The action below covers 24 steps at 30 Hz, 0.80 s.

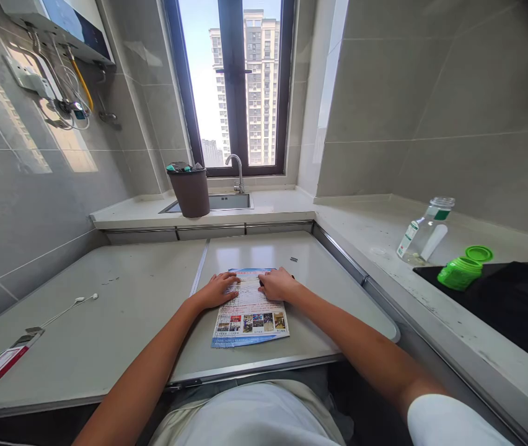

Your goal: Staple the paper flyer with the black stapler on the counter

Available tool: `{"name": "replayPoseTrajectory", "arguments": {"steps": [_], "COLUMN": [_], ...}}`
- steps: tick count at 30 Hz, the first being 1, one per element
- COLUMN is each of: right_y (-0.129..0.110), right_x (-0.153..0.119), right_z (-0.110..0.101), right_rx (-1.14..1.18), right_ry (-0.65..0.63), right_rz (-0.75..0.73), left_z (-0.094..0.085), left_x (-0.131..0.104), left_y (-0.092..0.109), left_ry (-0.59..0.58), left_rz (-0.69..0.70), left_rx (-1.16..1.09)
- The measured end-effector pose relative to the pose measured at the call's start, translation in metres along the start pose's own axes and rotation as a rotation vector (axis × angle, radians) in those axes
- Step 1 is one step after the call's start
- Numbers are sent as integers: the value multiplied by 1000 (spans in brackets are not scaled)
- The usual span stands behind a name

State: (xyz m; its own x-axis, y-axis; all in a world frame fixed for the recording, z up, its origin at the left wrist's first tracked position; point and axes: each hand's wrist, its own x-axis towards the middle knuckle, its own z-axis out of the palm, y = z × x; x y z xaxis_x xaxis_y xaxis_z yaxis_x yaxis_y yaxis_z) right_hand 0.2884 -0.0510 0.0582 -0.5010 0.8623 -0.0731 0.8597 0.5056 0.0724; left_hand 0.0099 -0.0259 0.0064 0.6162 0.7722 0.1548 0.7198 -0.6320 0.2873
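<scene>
A printed leaflet lies flat on the folding table top in front of me, with dense text above a row of small photos and blue bands at its top and bottom. My left hand rests on its left edge, fingers stretched out and holding nothing. On the upper right part of the sheet, my right hand is closed with bent fingers. A dark pen-like object peeks out by its fingertips; most of it is hidden by the hand.
On the table lie a red-and-white card box, a white cable and a small dark piece. A brown bin stands by the sink. A glass bottle and green container occupy the right counter.
</scene>
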Motion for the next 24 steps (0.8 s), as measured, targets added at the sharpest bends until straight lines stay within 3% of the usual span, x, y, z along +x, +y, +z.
{"name": "replayPoseTrajectory", "arguments": {"steps": [4, 8, 16, 24], "right_y": [11, 25, 48, 29], "right_x": [-3, -10, -16, -4], "right_z": [7, 13, 7, 18], "right_rx": [73, 191, 265, 56], "right_ry": [82, 225, 147, 71], "right_rz": [-109, -78, -24, 10], "left_z": [-1, -6, -15, -8], "left_x": [0, -2, -4, -2], "left_y": [0, 2, 3, 0], "left_ry": [-5, -7, -38, -1], "left_rz": [4, 13, 7, 9], "left_rx": [6, 4, -15, -22]}}
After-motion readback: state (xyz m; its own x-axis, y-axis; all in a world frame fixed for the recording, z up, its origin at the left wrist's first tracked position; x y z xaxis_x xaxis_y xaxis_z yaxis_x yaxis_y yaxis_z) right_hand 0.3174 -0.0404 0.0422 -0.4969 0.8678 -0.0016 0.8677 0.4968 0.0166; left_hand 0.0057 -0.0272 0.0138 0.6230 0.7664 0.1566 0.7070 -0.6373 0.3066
